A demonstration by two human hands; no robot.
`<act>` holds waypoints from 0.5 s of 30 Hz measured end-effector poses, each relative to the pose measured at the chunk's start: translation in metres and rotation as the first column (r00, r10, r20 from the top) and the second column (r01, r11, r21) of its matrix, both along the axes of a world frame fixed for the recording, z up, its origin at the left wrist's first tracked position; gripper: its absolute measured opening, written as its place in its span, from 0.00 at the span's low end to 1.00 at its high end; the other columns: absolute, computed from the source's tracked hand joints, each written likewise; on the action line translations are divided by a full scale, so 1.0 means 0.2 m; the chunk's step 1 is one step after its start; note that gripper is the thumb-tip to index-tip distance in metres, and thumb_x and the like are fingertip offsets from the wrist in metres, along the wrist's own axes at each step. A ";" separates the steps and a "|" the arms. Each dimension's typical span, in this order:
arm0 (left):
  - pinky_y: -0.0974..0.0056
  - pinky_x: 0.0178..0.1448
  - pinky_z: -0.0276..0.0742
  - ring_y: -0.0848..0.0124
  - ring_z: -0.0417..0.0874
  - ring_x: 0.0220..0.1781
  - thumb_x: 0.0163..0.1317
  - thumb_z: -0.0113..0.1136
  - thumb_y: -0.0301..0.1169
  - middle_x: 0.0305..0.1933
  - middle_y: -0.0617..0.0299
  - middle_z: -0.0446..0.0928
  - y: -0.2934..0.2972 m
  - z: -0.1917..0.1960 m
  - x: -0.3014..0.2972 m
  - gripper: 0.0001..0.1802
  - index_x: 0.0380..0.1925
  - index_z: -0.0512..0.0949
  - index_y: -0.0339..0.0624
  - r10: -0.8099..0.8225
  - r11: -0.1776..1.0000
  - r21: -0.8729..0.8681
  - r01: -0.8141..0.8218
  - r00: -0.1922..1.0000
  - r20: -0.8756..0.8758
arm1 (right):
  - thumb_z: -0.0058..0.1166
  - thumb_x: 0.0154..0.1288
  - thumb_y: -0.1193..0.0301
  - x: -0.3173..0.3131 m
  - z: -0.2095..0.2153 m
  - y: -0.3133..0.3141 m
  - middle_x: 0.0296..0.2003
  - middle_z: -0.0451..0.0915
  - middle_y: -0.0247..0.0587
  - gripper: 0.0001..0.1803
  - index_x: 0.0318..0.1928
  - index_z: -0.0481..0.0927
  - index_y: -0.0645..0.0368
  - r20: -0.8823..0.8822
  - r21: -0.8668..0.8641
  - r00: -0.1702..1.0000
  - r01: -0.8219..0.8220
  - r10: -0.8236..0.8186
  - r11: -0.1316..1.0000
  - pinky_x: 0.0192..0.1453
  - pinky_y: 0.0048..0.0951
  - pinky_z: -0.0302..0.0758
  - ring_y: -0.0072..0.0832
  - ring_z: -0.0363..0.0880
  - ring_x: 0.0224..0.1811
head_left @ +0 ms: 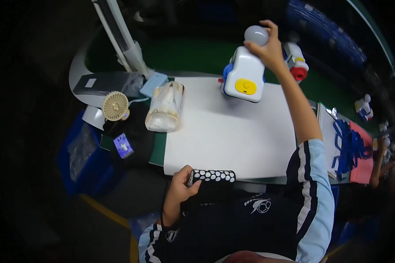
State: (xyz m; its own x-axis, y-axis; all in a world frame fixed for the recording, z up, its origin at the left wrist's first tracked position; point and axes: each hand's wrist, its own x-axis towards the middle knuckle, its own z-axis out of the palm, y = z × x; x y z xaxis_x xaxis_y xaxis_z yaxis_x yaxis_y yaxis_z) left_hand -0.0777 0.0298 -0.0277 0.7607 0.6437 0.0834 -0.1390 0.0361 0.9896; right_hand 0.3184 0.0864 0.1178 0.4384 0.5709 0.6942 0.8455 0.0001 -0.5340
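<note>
Fingers point(267, 33) of our right hand point(267, 48) are clamped around the grey round top point(256, 35) of a white toy device point(245, 79) with a yellow button; the device hangs from that grip just above the far edge of the white tabletop point(224, 136), its long axis running roughly upright, tilted slightly left at the base; our right arm is extended fully forward, so this hand is the nearer one by far. Our left hand point(180, 193) sits at the near tabletop edge, fingers curled shut on a black phone in a dotted case point(213, 176), lying crosswise. Between the two hands the white surface offers open room; a wrapped clear bag point(164, 107) and a small beige fan point(115, 106) bound the left side; blue straps point(349, 147) bound the right.
</note>
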 end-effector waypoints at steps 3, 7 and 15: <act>0.76 0.33 0.63 0.84 0.66 0.29 0.49 0.60 0.21 0.27 0.68 0.70 -0.02 0.06 -0.01 0.12 0.34 0.70 0.37 -0.207 0.974 -0.086 0.211 0.977 0.049 | 0.63 0.45 0.57 -0.01 -0.01 -0.19 0.46 0.71 0.52 0.37 0.56 0.63 0.51 -0.260 -0.148 0.961 -0.137 0.095 0.979 0.39 0.33 0.79 0.43 0.76 0.44; 0.68 0.46 0.68 0.70 0.74 0.41 0.45 0.59 0.16 0.38 0.53 0.74 -0.03 0.04 -0.02 0.18 0.38 0.68 0.35 -0.447 0.857 -0.084 0.508 0.815 0.369 | 0.58 0.45 0.56 -0.24 -0.05 -0.39 0.48 0.71 0.52 0.36 0.57 0.64 0.48 -0.515 -0.396 0.857 -0.209 -0.027 0.894 0.37 0.29 0.78 0.38 0.76 0.46; 0.62 0.48 0.69 0.63 0.75 0.38 0.44 0.58 0.19 0.33 0.54 0.75 -0.13 0.12 0.00 0.12 0.33 0.75 0.32 -0.349 0.937 0.092 0.337 0.911 0.220 | 0.53 0.45 0.46 -0.40 -0.24 -0.49 0.48 0.72 0.48 0.36 0.54 0.69 0.50 -0.420 -0.521 0.906 -0.293 0.058 0.802 0.33 0.33 0.76 0.38 0.76 0.44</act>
State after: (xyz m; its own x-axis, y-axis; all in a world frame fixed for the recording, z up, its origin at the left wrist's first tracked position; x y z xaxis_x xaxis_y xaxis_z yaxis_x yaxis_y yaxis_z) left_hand -0.0776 0.0040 -0.0028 0.8898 0.3370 0.3078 -0.3506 0.0728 0.9337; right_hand 0.2382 -0.0112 0.0692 0.4425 0.8961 0.0341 0.6022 -0.2688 -0.7518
